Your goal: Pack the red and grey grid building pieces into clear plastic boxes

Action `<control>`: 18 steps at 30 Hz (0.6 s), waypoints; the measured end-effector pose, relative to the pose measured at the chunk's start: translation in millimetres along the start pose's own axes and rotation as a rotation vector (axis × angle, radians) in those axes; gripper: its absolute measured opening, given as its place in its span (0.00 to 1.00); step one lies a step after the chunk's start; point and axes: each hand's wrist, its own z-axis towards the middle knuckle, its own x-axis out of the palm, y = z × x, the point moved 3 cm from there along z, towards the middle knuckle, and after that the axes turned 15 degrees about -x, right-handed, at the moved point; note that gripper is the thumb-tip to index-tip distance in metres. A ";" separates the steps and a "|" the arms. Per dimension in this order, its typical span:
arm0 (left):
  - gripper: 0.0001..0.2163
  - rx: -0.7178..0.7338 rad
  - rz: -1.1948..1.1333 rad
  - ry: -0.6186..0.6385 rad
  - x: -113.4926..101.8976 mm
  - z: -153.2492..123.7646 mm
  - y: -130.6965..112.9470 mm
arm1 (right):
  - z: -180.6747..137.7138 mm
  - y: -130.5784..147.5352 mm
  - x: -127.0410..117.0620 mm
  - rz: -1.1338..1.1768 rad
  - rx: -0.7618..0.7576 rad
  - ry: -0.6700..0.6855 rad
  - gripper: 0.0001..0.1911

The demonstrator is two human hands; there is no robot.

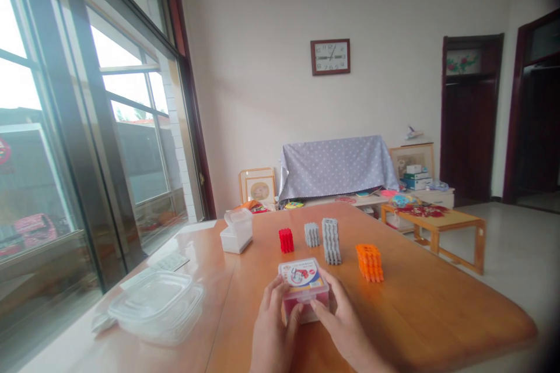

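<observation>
I see a brown table (429, 309) across the foreground. Clear plastic tub (153, 303) on its left side. My left hand (275, 317) and right hand (340, 313) grip a labelled box (305, 280) from both sides, thumbs at its front; it's near side, centre. Farther back: small clear container (236, 240), lid up, then tall grey (331, 242), orange (370, 262), short grey (312, 234) and red block stacks (286, 240).

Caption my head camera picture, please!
Left hand and right hand hold a lidded box near red, grey and orange stacks.

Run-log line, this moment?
left hand: labelled box, left side | right hand: same box, right side | beyond: red stack, two grey stacks, orange stack
</observation>
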 end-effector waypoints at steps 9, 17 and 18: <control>0.13 -0.006 -0.004 -0.037 0.5 2.3 -0.9 | -1.5 -7.4 0.8 -0.027 0.002 -0.003 0.33; 0.13 -0.004 0.006 -0.035 1.4 2.8 -0.6 | -2.3 -7.2 2.7 0.034 0.044 0.006 0.33; 0.13 -0.005 0.004 -0.037 1.5 2.8 -0.7 | -2.5 -6.5 3.2 0.041 0.047 0.008 0.33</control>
